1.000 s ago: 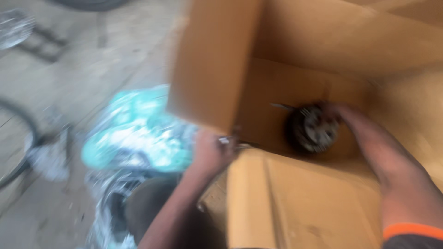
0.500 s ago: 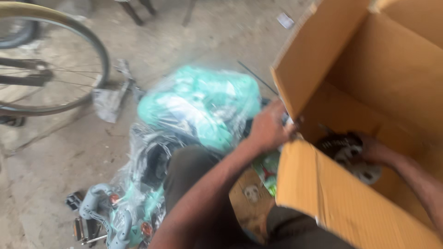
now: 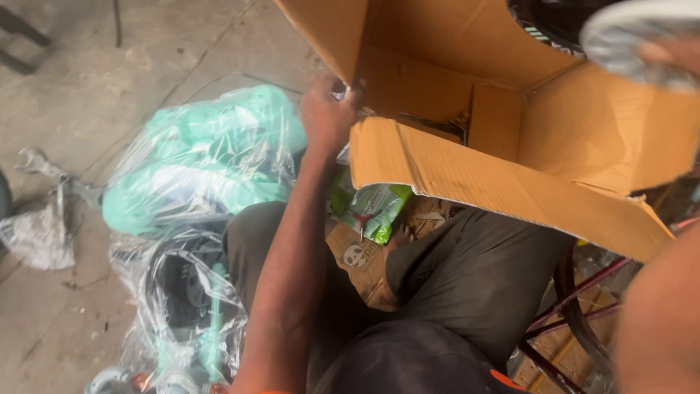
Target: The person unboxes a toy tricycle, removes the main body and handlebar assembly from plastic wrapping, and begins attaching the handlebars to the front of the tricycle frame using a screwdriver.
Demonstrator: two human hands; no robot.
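Observation:
My left hand (image 3: 327, 115) grips the near corner of a big open brown cardboard box (image 3: 503, 171) that rests tilted over my lap. My right hand (image 3: 674, 52) is raised at the top right, close to the camera and blurred, and holds a round silvery-grey disc part (image 3: 631, 40) above the box. Only its fingers show over the disc. My right forearm (image 3: 660, 314) fills the lower right corner. The inside of the box that I can see is bare cardboard.
Mint-green parts wrapped in clear plastic (image 3: 208, 160) lie on the concrete floor to the left, with more bagged parts (image 3: 182, 292) below. A green packet (image 3: 373, 208) sits between my knees. A spanner (image 3: 40, 164) lies far left. Red metal tubing (image 3: 569, 314) is at the lower right.
My right hand has come up out of the box with the round part, from the box's bottom to near the camera. The left hand still holds the box corner.

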